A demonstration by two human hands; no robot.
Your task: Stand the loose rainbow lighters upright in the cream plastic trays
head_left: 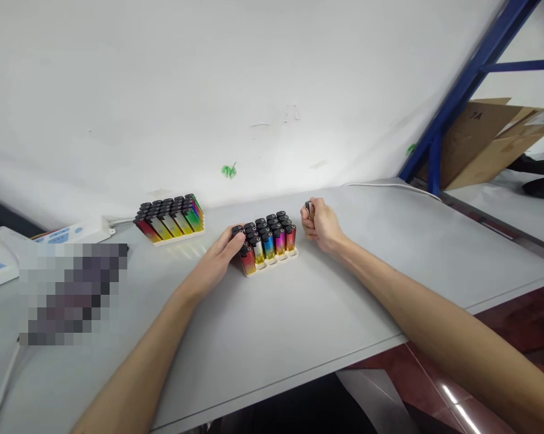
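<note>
Colourful lighters (268,246) with black tops stand upright in rows in a white tray (278,260). Bare slots show along the tray's front edge, with a red lighter (248,261) at its left end. My left hand (221,252) is wrapped round the left end of this group, its thumb on the black tops and its other fingers mostly hidden behind. Just right of the tray, my right hand (321,223) is closed round a lighter (309,208); only its metal end shows above the fingers.
A second white tray (179,237) packed with lighters stands back left against the wall. Further left are a white power strip (79,232), a blurred-out object (75,295) and a cable. A blue metal frame (462,78) and cardboard boxes (484,138) are at right.
</note>
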